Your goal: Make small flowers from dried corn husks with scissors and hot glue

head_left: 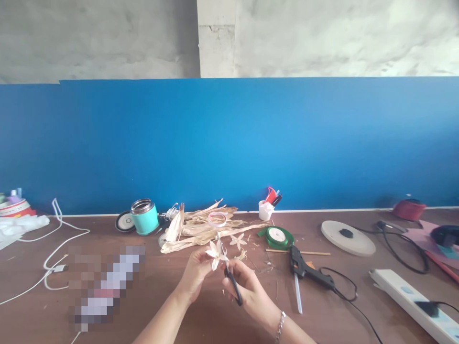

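My left hand (197,274) pinches a pale husk flower (216,254) with several pointed petals, held up over the table. In my right hand (247,285) is a pair of scissors (233,283) with dark handles, its blades pointing up beside the flower's right petals. Whether the blades touch a petal I cannot tell. Just behind lies a second star-shaped husk flower (237,241) on the table. Farther back spreads a pile of dried corn husks (201,234), with a roll of tape (217,220) resting on it.
On the right lie a green ribbon spool (283,237), a black glue gun (310,270) with its cord, a white lid (347,238) and a power strip (412,296). A white cup (266,210) of pens and a turquoise jar (144,218) stand near the blue partition (229,143).
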Tool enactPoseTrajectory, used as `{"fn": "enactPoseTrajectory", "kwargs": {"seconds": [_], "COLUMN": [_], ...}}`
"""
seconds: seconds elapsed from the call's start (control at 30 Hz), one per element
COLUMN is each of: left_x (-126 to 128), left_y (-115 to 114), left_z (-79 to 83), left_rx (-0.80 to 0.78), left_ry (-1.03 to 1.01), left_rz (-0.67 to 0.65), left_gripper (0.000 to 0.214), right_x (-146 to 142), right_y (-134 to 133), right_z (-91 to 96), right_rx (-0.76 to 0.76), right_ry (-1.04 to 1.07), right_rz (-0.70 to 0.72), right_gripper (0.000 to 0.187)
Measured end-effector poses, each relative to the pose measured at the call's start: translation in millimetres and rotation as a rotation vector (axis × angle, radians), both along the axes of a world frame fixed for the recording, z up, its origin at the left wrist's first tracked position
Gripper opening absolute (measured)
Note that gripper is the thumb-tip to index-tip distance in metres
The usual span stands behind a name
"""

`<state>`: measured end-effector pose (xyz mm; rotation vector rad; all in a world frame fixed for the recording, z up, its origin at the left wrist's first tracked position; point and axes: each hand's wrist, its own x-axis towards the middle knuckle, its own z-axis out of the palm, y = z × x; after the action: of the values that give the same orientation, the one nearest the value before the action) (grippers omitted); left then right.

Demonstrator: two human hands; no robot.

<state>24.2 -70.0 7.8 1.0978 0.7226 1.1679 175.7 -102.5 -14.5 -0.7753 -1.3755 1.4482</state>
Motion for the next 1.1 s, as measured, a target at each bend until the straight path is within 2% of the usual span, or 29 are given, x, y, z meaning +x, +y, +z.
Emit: {"fn": "enactPoseTrajectory", "kwargs": {"seconds": [0.4, 0.67, 1.1], "left_x": [-2.1, -4.2, -5.4], "left_y": [2.1, 5.1, 6.9], "left_z": [-2.9, -5.1, -3.3], "left_rx": [0.023, 0.025, 0.094], "left_ry": [0.054, 0.094, 0.14], "left_rz": [0.012, 0.118, 0.123], "left_gripper": [0.022, 0.025, 0.021], "right_x": [-1.8, -1.1, -1.4], "right_y": [0.4, 0.7, 0.7], "right_z": [-0.4, 0.1, 0.3], "right_rx": [-0.025, -0.06, -0.065], "right_ry": [-0.002, 0.005, -0.003], "right_rz": [-0.023, -0.041, -0.04], "right_gripper": [0.04, 0.04, 0.041]}}
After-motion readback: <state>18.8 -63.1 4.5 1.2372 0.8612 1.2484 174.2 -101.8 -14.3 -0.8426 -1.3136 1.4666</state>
